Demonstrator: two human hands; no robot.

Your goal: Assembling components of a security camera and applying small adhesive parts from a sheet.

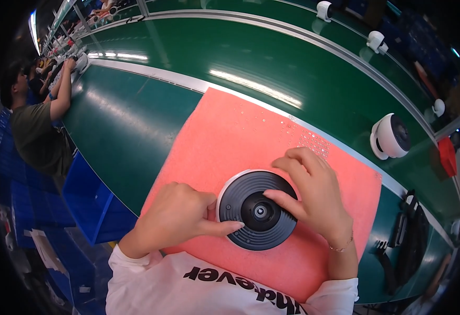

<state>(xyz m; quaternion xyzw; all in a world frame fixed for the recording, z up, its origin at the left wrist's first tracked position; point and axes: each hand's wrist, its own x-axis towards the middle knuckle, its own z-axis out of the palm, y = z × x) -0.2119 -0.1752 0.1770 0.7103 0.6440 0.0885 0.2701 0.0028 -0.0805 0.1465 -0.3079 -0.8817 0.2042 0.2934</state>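
Camera (260,211) was face-up over our pink mat (188,157). We pinched its left edge with our left hand (181,215), while our right hand (315,191) arched above it, thumb and fingers wide apart.

Matt, ridged plastic camera face (256,214)

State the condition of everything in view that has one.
Round device: ringed black face up.
Left hand: gripping its edge.
Right hand: open over it, thumb and fingers apart.
Pink mat: spread flat.
Small shiny pieces: loose, some in rows.
White-bodied device: resting off the mat.
Blue bin: open-topped.
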